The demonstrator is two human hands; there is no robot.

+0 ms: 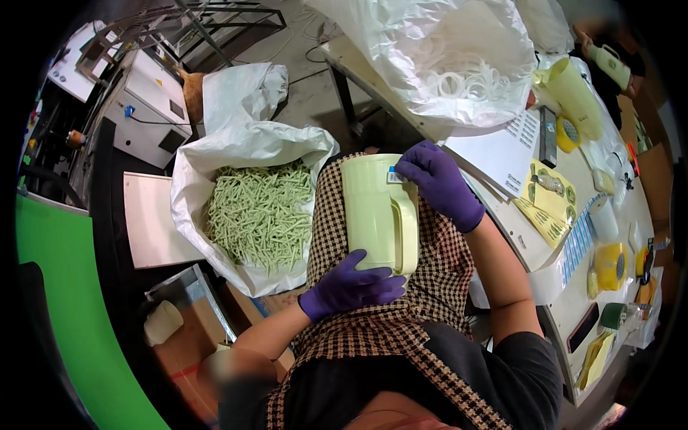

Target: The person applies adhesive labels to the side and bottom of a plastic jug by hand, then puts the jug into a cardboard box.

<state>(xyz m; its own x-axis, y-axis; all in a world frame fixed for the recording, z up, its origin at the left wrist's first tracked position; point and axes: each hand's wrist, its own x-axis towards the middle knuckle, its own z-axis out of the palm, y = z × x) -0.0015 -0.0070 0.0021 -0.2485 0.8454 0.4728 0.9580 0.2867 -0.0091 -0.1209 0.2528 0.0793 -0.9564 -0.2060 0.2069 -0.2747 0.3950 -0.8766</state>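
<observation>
Head view shows the pale green plastic jug with a moulded handle [378,213] held over the lap, the purple-gloved left hand [349,285] cupping its base while the gloved right hand [438,183] pinches a small sticker [395,174] at its rim. Pressing that sticker flat probably goes best with the base held steady. A white sack of pale green sticks [259,213] lies just left of the jug.
</observation>
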